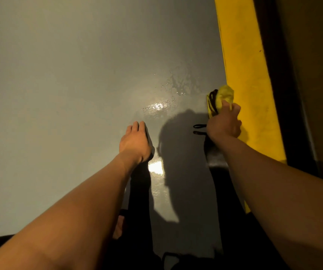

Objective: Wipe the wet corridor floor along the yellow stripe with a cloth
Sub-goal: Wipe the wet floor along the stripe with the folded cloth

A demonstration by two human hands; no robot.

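Note:
My right hand (225, 123) grips a bunched yellow cloth (222, 98) with dark trim and holds it down on the grey floor, right at the left edge of the yellow stripe (248, 75). A wet patch (168, 98) with droplets and a bright glare lies just left of the cloth. Flat on the floor, with straight fingers, rests my left hand (136, 142), below the wet patch and apart from the cloth.
The grey floor (59, 75) stretches wide to the left and ahead. A dark wall base (285, 94) runs along the right side of the stripe. My dark trouser legs and a bare foot (118, 227) are under my arms.

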